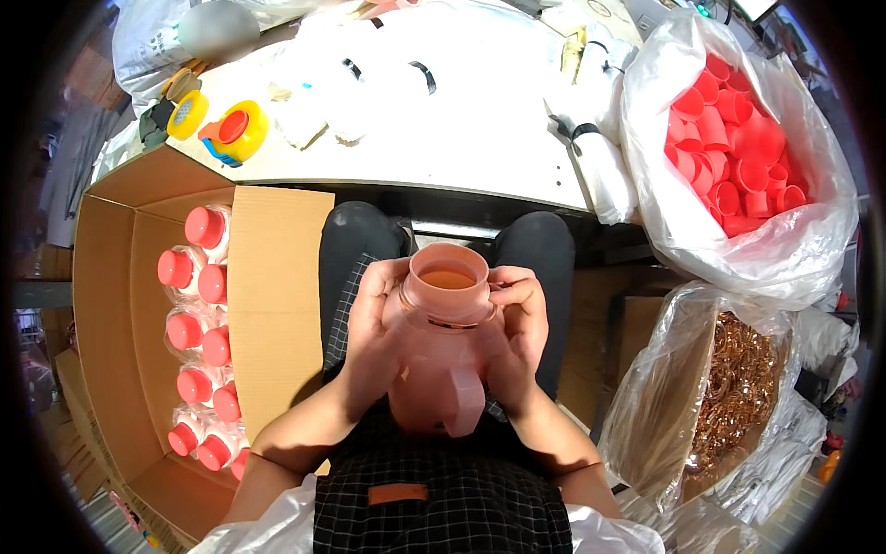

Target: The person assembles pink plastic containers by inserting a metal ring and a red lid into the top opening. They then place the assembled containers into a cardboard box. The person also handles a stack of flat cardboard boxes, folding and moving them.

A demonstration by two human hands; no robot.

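A pink translucent plastic jug (429, 369) with a wide open mouth stands nearly upright over my lap, its handle facing me. My left hand (374, 314) is closed round one side of its neck. On the other side, my right hand (519, 319) grips the neck with bent fingers and a thumb along the body. Around the neck, below the rim, runs a thin copper-coloured ring (450, 324), partly covered by my fingers.
At left, an open cardboard box (281, 277) holds several bottles with pink-red caps (185, 331). A white table (489, 120) ahead carries yellow tape rolls (249, 138) and white wrapped bundles (600, 171). At right are a bag of red cups or caps (738, 175) and a lined box of copper-coloured rings (738, 379).
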